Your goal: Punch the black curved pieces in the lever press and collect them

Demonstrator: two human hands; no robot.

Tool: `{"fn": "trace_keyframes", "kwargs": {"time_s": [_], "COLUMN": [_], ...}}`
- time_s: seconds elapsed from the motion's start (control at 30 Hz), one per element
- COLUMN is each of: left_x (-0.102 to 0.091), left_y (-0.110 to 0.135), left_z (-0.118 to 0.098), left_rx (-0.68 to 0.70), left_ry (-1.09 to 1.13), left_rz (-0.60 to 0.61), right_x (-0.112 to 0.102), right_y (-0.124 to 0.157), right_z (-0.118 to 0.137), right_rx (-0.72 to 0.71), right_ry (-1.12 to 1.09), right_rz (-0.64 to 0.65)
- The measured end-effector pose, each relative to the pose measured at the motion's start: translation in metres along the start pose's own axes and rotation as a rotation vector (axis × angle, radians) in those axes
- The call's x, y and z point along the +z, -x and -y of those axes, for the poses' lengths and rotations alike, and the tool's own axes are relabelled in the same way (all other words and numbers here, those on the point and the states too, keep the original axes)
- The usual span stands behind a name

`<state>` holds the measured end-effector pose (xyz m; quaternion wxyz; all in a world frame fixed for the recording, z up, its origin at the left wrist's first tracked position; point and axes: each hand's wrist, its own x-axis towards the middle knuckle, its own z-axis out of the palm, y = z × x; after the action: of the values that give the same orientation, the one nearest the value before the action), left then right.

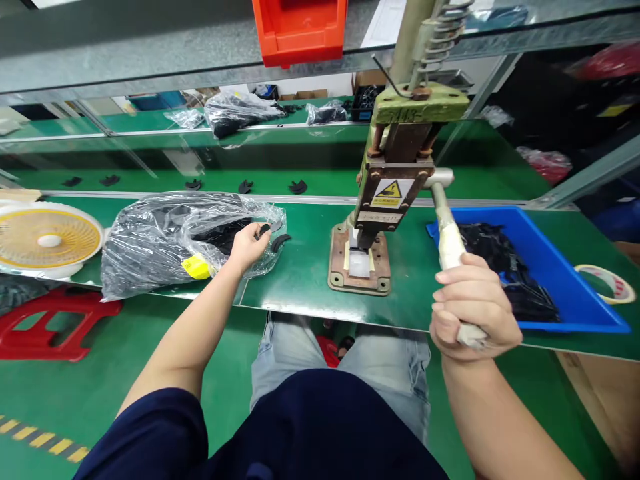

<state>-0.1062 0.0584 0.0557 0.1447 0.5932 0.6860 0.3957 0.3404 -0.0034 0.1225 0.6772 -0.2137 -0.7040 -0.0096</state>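
Observation:
My right hand [473, 308] is wrapped round the taped lever handle [449, 240] of a green hand press [395, 167] that stands on a rusty base plate [360, 263]. My left hand [249, 245] reaches into the mouth of a clear plastic bag [170, 240] full of small black parts and pinches one small black curved part [264, 231]. Another black part [281, 241] lies just right of those fingers. A pale block sits in the press bed under the ram.
A blue bin [565, 267] with black parts stands right of the press, a tape roll [607, 283] beside it. A white and yellow fan [47, 240] lies at far left, a red stool [50, 323] below. Black parts ride the far belt [297, 187]. A red bin [299, 30] hangs overhead.

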Motion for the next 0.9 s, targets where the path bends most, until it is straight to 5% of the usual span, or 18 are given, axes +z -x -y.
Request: {"fn": "trace_keyframes", "kwargs": {"time_s": [0.27,0.57,0.9], "left_x": [0.048,0.1,0.134], "left_y": [0.009,0.031,0.018], "left_z": [-0.043,-0.086,-0.125], "left_rx": [-0.293,-0.32,-0.416], "left_ry": [0.728,0.771,0.75], "left_rz": [0.222,0.423,0.621], "right_x": [0.0,0.0,0.0], "right_y": [-0.002,0.002,0.003], "right_z": [0.006,0.007,0.008], "right_rx": [-0.004,0.01,0.014], "right_ry": [-0.003,-0.019,-0.027], "right_rz": [0.026,0.03,0.035]}}
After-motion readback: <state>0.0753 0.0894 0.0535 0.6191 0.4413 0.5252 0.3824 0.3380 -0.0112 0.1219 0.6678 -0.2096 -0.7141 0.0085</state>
